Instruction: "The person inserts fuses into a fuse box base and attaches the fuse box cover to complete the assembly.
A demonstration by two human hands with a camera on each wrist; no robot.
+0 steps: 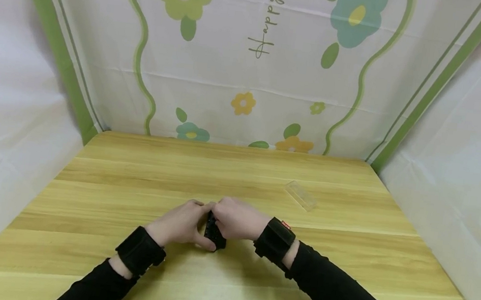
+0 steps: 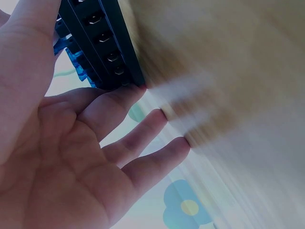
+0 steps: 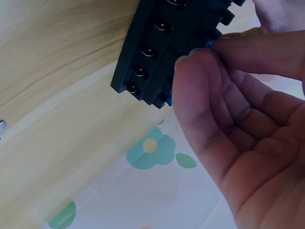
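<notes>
On the wooden table stands a small black slotted rack (image 1: 214,234) with a row of round holes along its side, each with something shiny inside. My left hand (image 1: 178,223) steadies it between thumb and fingers, an index fingertip (image 2: 136,93) at its end and the other fingers spread near the tabletop. Over the top, my right hand (image 1: 239,219) pinches with thumb and curled index finger at a small blue piece (image 3: 209,43) in the rack, mostly hidden by the fingertips. More blue pieces (image 2: 78,67) show along the rack's toothed side in the left wrist view.
A clear plastic cover (image 1: 300,195) lies on the table (image 1: 154,160) beyond the right hand. White cloth (image 1: 214,63) printed with flowers hangs behind the table, with white sheets on both sides. Both wrists wear black bands.
</notes>
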